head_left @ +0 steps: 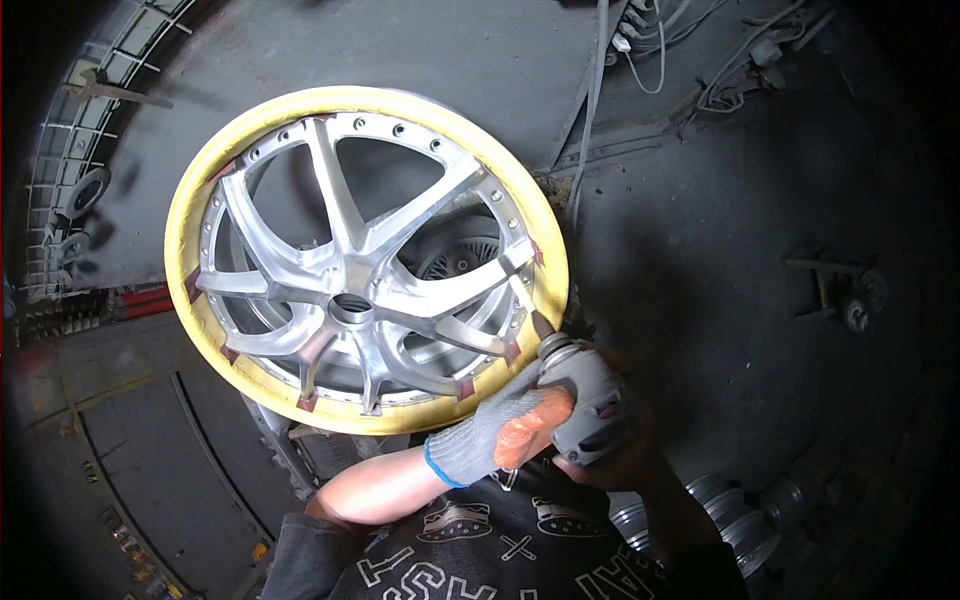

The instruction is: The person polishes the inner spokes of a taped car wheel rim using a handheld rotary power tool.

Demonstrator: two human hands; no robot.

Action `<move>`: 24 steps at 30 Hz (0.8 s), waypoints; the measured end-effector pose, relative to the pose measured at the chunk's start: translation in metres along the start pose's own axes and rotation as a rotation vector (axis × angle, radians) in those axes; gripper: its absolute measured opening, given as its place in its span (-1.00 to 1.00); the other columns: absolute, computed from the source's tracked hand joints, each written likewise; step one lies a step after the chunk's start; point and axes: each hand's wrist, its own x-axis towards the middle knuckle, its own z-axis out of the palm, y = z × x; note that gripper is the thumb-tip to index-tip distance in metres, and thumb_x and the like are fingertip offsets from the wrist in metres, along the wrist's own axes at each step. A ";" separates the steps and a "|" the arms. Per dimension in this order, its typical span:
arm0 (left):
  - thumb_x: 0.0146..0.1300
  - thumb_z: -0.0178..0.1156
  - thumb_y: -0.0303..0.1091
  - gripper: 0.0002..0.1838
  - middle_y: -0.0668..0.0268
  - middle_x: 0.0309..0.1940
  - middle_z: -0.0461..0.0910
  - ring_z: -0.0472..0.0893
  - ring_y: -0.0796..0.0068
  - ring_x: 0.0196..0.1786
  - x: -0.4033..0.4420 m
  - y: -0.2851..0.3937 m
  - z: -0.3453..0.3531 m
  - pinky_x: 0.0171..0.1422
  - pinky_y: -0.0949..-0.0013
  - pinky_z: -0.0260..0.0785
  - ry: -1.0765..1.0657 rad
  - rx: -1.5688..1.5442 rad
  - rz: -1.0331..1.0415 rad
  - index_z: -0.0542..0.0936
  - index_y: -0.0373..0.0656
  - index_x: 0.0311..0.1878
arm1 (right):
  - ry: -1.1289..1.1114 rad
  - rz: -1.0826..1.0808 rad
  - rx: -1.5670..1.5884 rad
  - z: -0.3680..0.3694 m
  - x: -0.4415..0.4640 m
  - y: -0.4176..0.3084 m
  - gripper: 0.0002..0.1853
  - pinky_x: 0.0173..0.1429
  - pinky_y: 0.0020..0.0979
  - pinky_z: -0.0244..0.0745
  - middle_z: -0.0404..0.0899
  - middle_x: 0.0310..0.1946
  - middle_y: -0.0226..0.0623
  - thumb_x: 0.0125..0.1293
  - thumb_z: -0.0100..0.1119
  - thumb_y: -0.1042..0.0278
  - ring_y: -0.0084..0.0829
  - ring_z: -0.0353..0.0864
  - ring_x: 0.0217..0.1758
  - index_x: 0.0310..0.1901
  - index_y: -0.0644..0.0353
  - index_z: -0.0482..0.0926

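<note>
A silver spoked wheel rim [350, 262] with yellow tape [187, 290] around its outer edge lies before me, with dark red patches at several spoke ends. My left hand [505, 430], in a grey glove with an orange palm, is wrapped against the near side of a grey power tool [590, 400]. The tool's pointed tip meets or hovers close over the rim's right edge, by a spoke end. Behind the tool, in shadow, my right hand [610, 465] grips its body; most of those fingers are hidden.
Beneath the rim is another wheel [462, 262]. A wire rack [75, 170] stands at the left. Cables [650, 50] run along the top right, and a small wheeled frame [840, 290] is at the right. Silver rims [735, 520] lie at the lower right.
</note>
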 end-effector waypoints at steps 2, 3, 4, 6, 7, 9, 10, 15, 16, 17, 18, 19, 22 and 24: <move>0.53 0.13 -0.10 -0.44 0.07 0.26 0.53 0.57 0.24 0.30 0.018 -0.019 -0.034 0.44 0.21 0.45 -0.237 -0.273 -0.024 0.39 -0.34 0.38 | 0.046 0.090 0.143 -0.003 -0.007 0.003 0.05 0.47 -0.22 0.35 0.41 0.31 -0.13 -0.20 0.65 0.36 -0.27 0.44 0.38 0.41 0.27 0.30; 0.60 0.02 -0.17 -0.52 0.07 0.22 0.56 0.59 0.25 0.28 0.034 -0.033 -0.061 0.43 0.22 0.46 -0.474 -0.540 -0.046 0.40 -0.35 0.37 | 0.061 0.120 0.189 -0.006 -0.012 0.009 0.05 0.47 -0.22 0.35 0.42 0.30 -0.13 -0.21 0.65 0.34 -0.27 0.45 0.37 0.41 0.28 0.32; 0.60 0.02 -0.17 -0.52 0.07 0.22 0.56 0.59 0.25 0.28 0.067 -0.054 -0.092 0.43 0.22 0.46 -0.476 -0.542 -0.044 0.40 -0.35 0.37 | 0.072 0.117 0.184 -0.010 -0.016 0.015 0.03 0.47 -0.22 0.35 0.42 0.30 -0.13 -0.18 0.63 0.32 -0.27 0.45 0.37 0.41 0.28 0.32; 0.59 0.02 -0.11 -0.51 0.04 0.15 0.56 0.65 0.23 0.15 0.112 -0.079 -0.123 0.24 0.16 0.55 -1.147 -0.717 -0.312 0.42 -0.37 0.28 | 0.087 0.072 0.137 -0.013 -0.014 0.018 0.00 0.46 -0.22 0.35 0.42 0.30 -0.12 -0.14 0.60 0.28 -0.26 0.45 0.37 0.40 0.29 0.32; 0.59 0.02 -0.09 -0.51 0.03 0.13 0.56 0.67 0.22 0.11 0.107 -0.063 -0.097 0.18 0.14 0.58 -1.371 -0.744 -0.407 0.42 -0.38 0.26 | 0.093 0.048 0.106 -0.015 -0.012 0.016 -0.02 0.46 -0.21 0.35 0.42 0.30 -0.12 -0.12 0.59 0.26 -0.25 0.45 0.37 0.40 0.29 0.33; 0.52 0.15 -0.05 -0.37 0.07 0.22 0.57 0.60 0.24 0.25 0.046 -0.028 -0.035 0.41 0.24 0.47 -0.346 -0.286 0.057 0.37 -0.39 0.39 | 0.107 0.008 0.063 -0.015 -0.010 0.016 -0.05 0.46 -0.21 0.35 0.43 0.29 -0.11 -0.07 0.56 0.22 -0.25 0.44 0.37 0.40 0.30 0.33; 0.52 0.15 -0.05 -0.37 0.07 0.22 0.57 0.60 0.24 0.25 0.038 -0.017 -0.006 0.41 0.24 0.47 -0.345 -0.286 0.055 0.37 -0.39 0.39 | 0.110 -0.004 0.050 -0.015 -0.010 0.016 -0.07 0.46 -0.21 0.35 0.43 0.29 -0.10 -0.05 0.54 0.20 -0.24 0.44 0.37 0.39 0.30 0.33; 0.29 0.37 0.13 -0.10 0.05 0.28 0.52 0.59 0.29 0.26 0.036 0.014 0.028 0.38 0.22 0.49 -0.341 0.014 0.101 0.30 -0.38 0.44 | 0.122 -0.028 0.022 -0.015 -0.007 0.018 -0.13 0.45 -0.20 0.34 0.43 0.28 -0.08 0.06 0.46 0.11 -0.22 0.44 0.38 0.38 0.32 0.35; 0.29 0.37 0.13 -0.10 0.05 0.28 0.52 0.59 0.29 0.26 0.035 0.014 0.027 0.38 0.22 0.49 -0.341 0.013 0.101 0.30 -0.38 0.44 | 0.120 -0.029 0.017 -0.013 -0.006 0.018 -0.14 0.45 -0.20 0.34 0.44 0.28 -0.08 0.09 0.45 0.09 -0.22 0.44 0.38 0.38 0.32 0.35; 0.27 0.41 0.08 -0.10 0.06 0.27 0.52 0.60 0.28 0.25 0.033 0.013 0.027 0.37 0.21 0.50 -0.295 -0.028 0.105 0.30 -0.37 0.44 | 0.118 -0.029 0.010 -0.012 -0.003 0.018 -0.15 0.44 -0.20 0.34 0.44 0.28 -0.08 0.11 0.43 0.07 -0.21 0.44 0.38 0.38 0.32 0.35; 0.25 0.45 0.03 -0.10 0.06 0.26 0.52 0.61 0.28 0.25 0.031 0.012 0.027 0.35 0.20 0.51 -0.250 -0.068 0.110 0.30 -0.36 0.44 | 0.111 -0.026 0.005 -0.009 -0.004 0.018 -0.17 0.44 -0.20 0.34 0.44 0.28 -0.07 0.13 0.42 0.05 -0.21 0.43 0.38 0.37 0.32 0.36; 0.25 0.45 0.03 -0.10 0.06 0.26 0.52 0.61 0.28 0.25 0.035 -0.005 0.004 0.35 0.20 0.51 -0.249 -0.069 0.110 0.30 -0.36 0.44 | 0.106 -0.021 0.001 -0.007 -0.002 0.018 -0.17 0.44 -0.20 0.34 0.44 0.28 -0.07 0.15 0.40 0.03 -0.20 0.43 0.38 0.37 0.33 0.36; 0.50 0.19 -0.23 -0.57 0.19 0.07 0.60 0.61 0.32 0.25 0.040 -0.021 -0.023 0.27 0.29 0.53 -0.440 -0.467 0.111 0.45 -0.31 0.27 | 0.091 0.000 -0.005 0.001 0.000 0.018 -0.20 0.44 -0.19 0.33 0.44 0.27 -0.06 0.22 0.35 -0.03 -0.19 0.43 0.38 0.37 0.34 0.37; -0.04 0.65 -0.15 0.03 -0.01 0.22 0.51 0.60 0.17 0.26 0.016 0.006 0.013 0.33 0.15 0.54 -0.191 -0.262 0.045 0.30 -0.33 0.43 | 0.079 0.011 -0.026 0.004 -0.001 0.019 -0.21 0.43 -0.19 0.33 0.44 0.27 -0.05 0.27 0.32 -0.07 -0.18 0.43 0.38 0.36 0.34 0.37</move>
